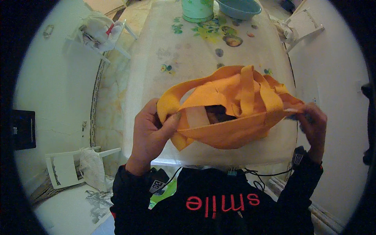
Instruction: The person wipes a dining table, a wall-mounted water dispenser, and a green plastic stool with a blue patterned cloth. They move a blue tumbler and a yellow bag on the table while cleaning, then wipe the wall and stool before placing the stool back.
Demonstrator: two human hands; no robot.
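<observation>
An orange cloth bag with wide fabric straps is held up over the near part of the table, its mouth gaping. Inside the opening a dark item and a pale patch show, but I cannot make out what they are. My left hand grips the bag's left side, thumb on the rim and fingers behind the cloth. At the opposite end, my right hand pinches the bag's right corner, slightly blurred. Something whitish and bluish lies by those fingertips, too unclear to name.
The table has a pale cover with printed fruit and leaves. A green patterned bucket and a blue-grey basin stand at its far end. White chairs are on both sides. A cable runs along the near edge.
</observation>
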